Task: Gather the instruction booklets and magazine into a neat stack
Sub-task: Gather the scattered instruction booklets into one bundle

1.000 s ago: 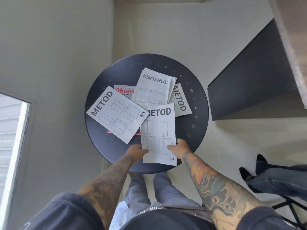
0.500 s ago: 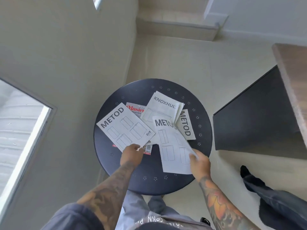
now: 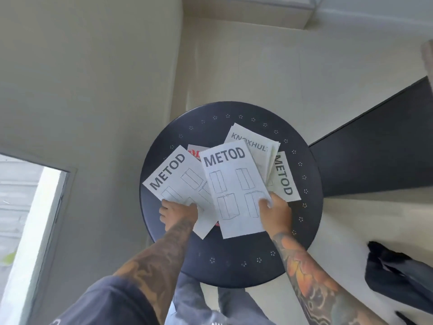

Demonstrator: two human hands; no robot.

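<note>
- Right hand (image 3: 274, 213) pinches the top METOD booklet (image 3: 232, 188) at its right edge.
- Left hand (image 3: 178, 213) grips the left METOD booklet (image 3: 173, 179); fingertips hidden beneath.
- Beyond the fingers: KNOXHULT booklet (image 3: 255, 146), third METOD (image 3: 284, 177), magazine (image 3: 193, 152) mostly covered, all on the table (image 3: 234, 266).

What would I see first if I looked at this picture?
Big white booklets fanned across a round black table. The middle METOD booklet lies on top, pinched at its right edge by the right hand. The left hand grips the left METOD booklet, and a red magazine peeks out behind them.
</note>
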